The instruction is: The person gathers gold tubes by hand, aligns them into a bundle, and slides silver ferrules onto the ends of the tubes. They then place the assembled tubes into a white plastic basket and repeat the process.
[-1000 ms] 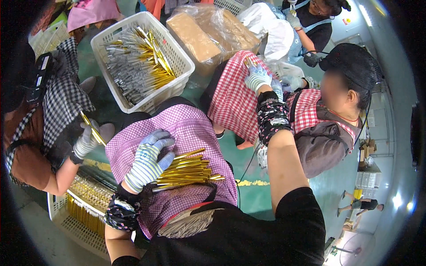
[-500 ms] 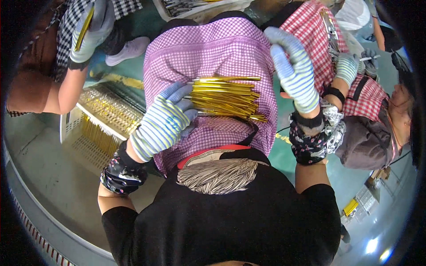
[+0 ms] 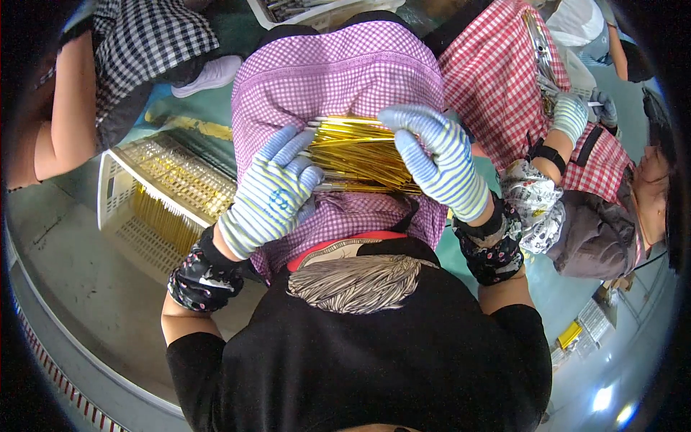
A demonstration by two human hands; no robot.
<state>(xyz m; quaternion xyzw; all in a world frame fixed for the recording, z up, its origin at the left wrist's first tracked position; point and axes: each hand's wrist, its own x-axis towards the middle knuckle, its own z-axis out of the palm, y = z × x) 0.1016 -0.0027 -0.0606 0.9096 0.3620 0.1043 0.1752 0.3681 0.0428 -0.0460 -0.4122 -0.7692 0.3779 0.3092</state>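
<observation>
A bundle of slim gold-coloured rods (image 3: 356, 155) lies across the lap on a purple gingham apron (image 3: 338, 72). The gloved left hand (image 3: 272, 191) lies at its left ends, grip unclear; the gloved right hand (image 3: 444, 162) curves over its right ends, thumb and fingers apart. A white crate (image 3: 115, 187) stands to the left.

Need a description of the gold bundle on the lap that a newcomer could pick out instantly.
Find the purple-and-white checked apron spread over the lap, mid-picture. Between the striped-gloved left hand and right hand lies the bundle of thin, shiny gold rods, running roughly sideways. Unlike the other gold rods in the white basket to the left, these lie on cloth.
</observation>
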